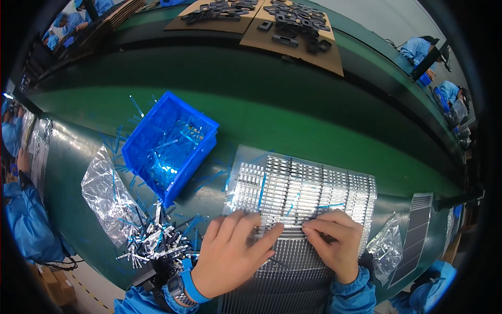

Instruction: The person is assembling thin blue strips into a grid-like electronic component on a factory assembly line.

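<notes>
Before me lies a clear plastic tray (248, 153) with rows of slim silver-and-black strips (314, 183); its nearer part shows dark ribbed rows. My left hand (230, 251) rests over the tray's left side, fingers apart, the index fingertip touching a row near the middle. Just right of that fingertip, my right hand (334, 240) has thumb and fingers pinched together at the same row. What sits in the pinch is too small to make out. Several thin blue film strips (330, 205) lie across the rows.
A blue bin (196, 157) holding clear-blue film scraps stands at left. Near it are a clear plastic bag (107, 193) and a pile of loose strips (157, 243). Another bag (387, 248) lies right. Cardboard sheets (329, 60) with black parts are on the far shelf. Co-workers sit around.
</notes>
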{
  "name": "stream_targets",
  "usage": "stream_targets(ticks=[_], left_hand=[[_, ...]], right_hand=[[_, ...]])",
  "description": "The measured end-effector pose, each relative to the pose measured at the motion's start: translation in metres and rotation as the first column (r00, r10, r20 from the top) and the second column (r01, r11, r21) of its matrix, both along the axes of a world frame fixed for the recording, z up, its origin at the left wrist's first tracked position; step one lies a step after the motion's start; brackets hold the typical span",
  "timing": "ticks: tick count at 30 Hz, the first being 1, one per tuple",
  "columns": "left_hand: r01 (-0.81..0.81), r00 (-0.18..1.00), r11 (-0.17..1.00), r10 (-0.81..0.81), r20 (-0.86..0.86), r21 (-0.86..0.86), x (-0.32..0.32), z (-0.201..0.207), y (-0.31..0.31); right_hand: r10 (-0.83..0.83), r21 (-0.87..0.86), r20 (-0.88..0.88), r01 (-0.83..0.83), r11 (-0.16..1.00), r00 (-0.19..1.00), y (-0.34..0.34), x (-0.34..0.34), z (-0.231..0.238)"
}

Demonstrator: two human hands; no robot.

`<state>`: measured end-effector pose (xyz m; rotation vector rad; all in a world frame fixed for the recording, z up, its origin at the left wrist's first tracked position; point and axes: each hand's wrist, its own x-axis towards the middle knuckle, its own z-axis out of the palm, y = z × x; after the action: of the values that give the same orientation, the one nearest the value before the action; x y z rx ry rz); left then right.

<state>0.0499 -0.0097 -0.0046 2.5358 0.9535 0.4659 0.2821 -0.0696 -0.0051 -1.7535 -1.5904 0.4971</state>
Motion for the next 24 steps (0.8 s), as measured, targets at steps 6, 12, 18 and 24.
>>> stream_targets(ticks=[6, 12, 18, 24], left_hand=[[0.005, 0.998, 0.998, -0.002, -0.06, 0.055, 0.004, 0.001, -0.002], [0.022, 0.996, 0.996, -0.014, -0.085, 0.09, 0.009, 0.002, -0.003], [0.038, 0.994, 0.993, -0.025, -0.108, 0.116, 0.016, 0.002, -0.008], [0.014, 0.992, 0.993, 0.001, -0.127, 0.117, 0.015, 0.003, -0.011]], right_hand=[[-0.001, 0.003, -0.021, 0.001, 1.0, 1.0, -0.001, 0.0, -0.002], [-0.006, 0.007, -0.039, 0.006, 1.0, 0.999, -0.001, 0.0, -0.003], [-0.014, 0.01, -0.12, 0.015, 1.0, 0.993, -0.003, 0.002, -0.004], [0.017, 0.046, -0.179, -0.009, 0.999, 0.984, 0.001, 0.004, -0.003]])
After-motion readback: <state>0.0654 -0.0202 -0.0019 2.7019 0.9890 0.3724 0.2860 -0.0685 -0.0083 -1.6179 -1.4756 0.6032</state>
